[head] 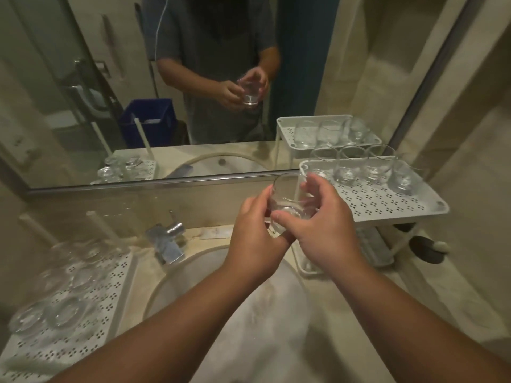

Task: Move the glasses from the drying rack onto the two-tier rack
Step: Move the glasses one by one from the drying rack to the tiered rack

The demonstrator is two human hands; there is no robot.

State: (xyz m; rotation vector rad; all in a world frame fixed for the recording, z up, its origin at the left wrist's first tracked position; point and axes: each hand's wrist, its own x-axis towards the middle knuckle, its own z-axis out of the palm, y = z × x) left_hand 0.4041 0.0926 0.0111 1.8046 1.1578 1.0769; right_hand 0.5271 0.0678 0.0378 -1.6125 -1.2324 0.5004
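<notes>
Both hands hold one clear glass [287,200] above the back of the sink, just left of the two-tier rack. My left hand [257,230] wraps its left side and base. My right hand [320,217] grips its right side, with the thumb under the base. The white perforated two-tier rack [387,203] stands at the right, with several upright glasses [373,170] along the back of its top shelf. The white drying rack [91,313] lies at the lower left with several glasses [63,313] on it.
A chrome tap [166,241] stands behind the round sink [221,272]. A wall mirror [166,92] runs along the back and reflects a person and both racks. A dark object [425,250] lies on the counter under the two-tier rack's right side.
</notes>
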